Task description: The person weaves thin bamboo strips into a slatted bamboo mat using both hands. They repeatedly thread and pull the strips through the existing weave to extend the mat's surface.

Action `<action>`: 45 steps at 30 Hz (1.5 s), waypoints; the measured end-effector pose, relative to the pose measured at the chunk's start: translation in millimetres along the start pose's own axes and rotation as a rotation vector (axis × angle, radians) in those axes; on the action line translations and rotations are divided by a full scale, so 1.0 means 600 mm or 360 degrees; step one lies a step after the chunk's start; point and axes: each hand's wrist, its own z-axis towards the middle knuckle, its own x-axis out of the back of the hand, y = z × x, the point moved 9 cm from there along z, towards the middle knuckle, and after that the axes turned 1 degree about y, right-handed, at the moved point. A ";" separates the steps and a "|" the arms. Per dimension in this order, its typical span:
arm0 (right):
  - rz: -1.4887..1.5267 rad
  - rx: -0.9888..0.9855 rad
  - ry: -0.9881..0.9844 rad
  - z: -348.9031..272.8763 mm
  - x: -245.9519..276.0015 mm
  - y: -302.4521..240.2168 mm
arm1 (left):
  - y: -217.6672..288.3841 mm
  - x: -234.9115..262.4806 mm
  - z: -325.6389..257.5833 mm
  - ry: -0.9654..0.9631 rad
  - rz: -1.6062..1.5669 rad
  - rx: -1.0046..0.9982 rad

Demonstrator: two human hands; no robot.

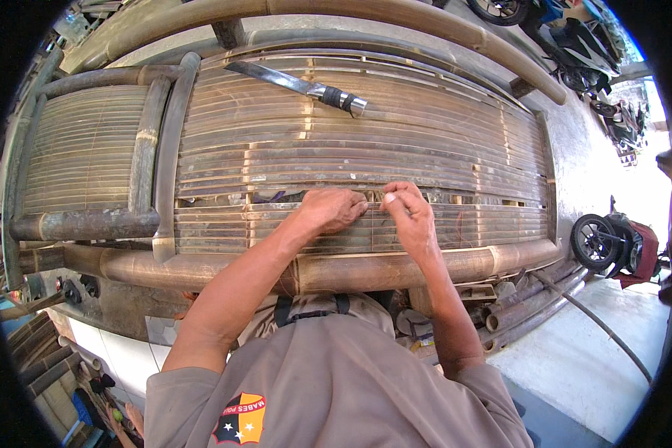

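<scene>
Both of my hands are over the near slats of a bamboo bench, close to a gap between the strips. My left hand is closed, knuckles up, resting at the slats; whatever its fingers hold is hidden. Just to the right, my right hand is curled with thumb and forefinger pinched together, and anything between them is too small to make out. A narrow space separates the two hands. Beyond them, on the far slats, lies a large knife with a dark-wrapped handle, its blade pointing left.
A raised bamboo rail runs along the bench's far side. At the left stands a slatted bamboo end frame. Bamboo poles lie on the floor at right, near a red motorbike. Another person's limbs show at lower left.
</scene>
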 end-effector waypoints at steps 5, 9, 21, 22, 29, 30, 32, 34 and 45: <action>0.1482 -0.0569 0.0357 0.017 -0.021 0.072 | -0.002 -0.001 -0.004 -0.0018 0.0014 -0.0031; 0.1488 -0.0761 0.0347 0.013 -0.028 0.060 | 0.000 -0.002 -0.009 0.0087 0.0062 -0.0101; 0.0366 -0.0445 0.0011 -0.015 -0.047 -0.047 | 0.001 0.002 -0.017 0.0288 0.0138 -0.0204; 0.0192 -0.0300 0.0027 -0.021 -0.026 -0.064 | 0.005 0.004 -0.021 0.0316 0.0153 -0.0214; -0.0703 -0.0873 -0.0503 -0.211 0.192 -0.020 | 0.013 0.003 -0.034 0.0456 0.0293 -0.0167; -0.0739 -0.1016 -0.0702 -0.253 0.204 0.006 | 0.024 0.011 -0.041 0.0555 0.0289 -0.0244; -0.0870 -0.0989 -0.0688 -0.290 0.250 0.032 | 0.049 0.023 -0.052 0.0712 0.0286 -0.0346; -0.1116 -0.0805 -0.0294 -0.287 0.312 0.030 | 0.093 0.030 -0.067 0.0913 0.0213 -0.0503; -0.1861 -0.0404 0.0041 -0.139 0.240 0.102 | 0.289 -0.080 0.114 0.0622 0.0077 -0.0776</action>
